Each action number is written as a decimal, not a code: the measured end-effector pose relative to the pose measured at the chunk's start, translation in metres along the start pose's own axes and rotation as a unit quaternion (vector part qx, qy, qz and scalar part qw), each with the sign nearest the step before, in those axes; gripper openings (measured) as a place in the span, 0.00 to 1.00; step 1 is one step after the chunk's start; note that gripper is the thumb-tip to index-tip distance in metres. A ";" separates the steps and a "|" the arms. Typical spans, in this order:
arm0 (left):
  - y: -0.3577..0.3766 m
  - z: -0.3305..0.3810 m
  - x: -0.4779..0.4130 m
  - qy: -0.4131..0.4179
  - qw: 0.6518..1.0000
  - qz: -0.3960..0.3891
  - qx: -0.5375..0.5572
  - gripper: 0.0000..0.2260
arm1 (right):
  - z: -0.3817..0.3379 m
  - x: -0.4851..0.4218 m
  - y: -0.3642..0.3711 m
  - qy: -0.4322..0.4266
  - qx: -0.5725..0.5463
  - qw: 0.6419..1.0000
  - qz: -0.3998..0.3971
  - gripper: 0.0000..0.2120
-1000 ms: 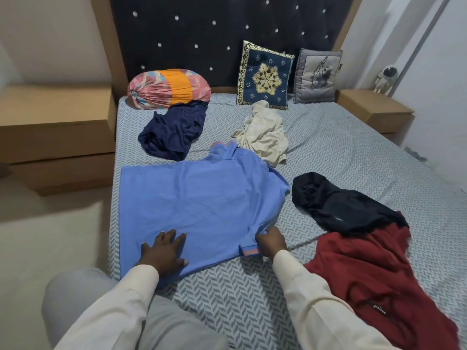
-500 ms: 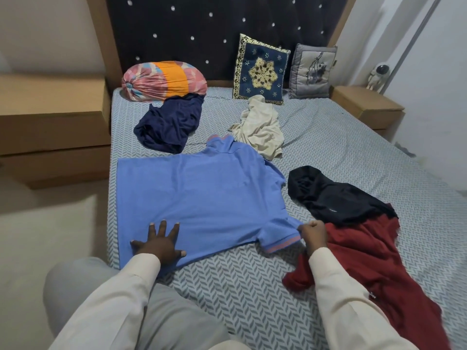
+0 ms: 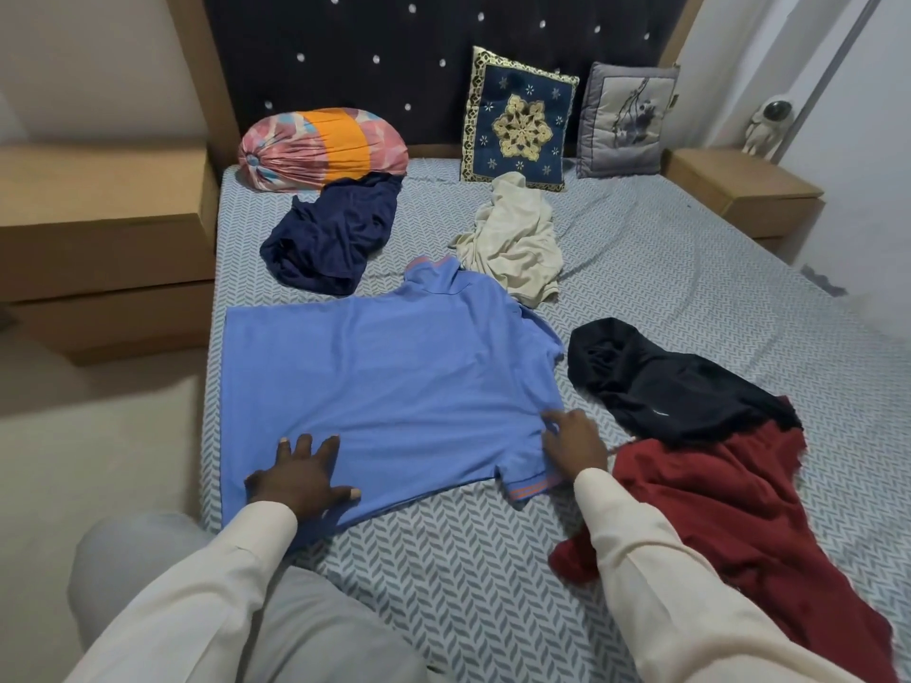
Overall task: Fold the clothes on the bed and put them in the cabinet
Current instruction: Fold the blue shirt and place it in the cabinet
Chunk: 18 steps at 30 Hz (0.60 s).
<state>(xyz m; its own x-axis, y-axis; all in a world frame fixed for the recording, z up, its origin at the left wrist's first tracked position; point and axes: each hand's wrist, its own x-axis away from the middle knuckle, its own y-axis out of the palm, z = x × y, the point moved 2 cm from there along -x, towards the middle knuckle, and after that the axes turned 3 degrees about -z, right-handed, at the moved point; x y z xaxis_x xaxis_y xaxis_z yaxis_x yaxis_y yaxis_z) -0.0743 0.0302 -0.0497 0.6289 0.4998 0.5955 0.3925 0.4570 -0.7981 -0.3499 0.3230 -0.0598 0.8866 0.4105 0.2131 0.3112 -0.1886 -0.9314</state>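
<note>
Both hands' fingers flat on shirt

a shirt lies flat by the left edge of the bed, with the left hand on its near edge and the right hand at its near sleeve. behind it, at the head end, a bolster sits left, a crumpled garment touching its front. two cushions lean to the right, a rumpled top before them. right of the shirt a heap touches a sprawled garment at the near right edge.
</note>
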 end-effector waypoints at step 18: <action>-0.063 0.092 -0.085 0.052 0.996 0.009 -0.073 0.48 | -0.018 -0.079 -0.024 0.144 -0.273 0.936 -0.172 0.10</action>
<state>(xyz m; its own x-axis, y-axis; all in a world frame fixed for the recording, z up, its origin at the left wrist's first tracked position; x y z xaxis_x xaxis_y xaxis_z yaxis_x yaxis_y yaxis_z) -0.2144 0.0268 -0.0419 0.7001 0.4243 0.5743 0.4687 0.3338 -0.8179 -0.4208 0.2794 -0.0494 0.7333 0.2889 0.6155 0.6534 -0.5499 -0.5203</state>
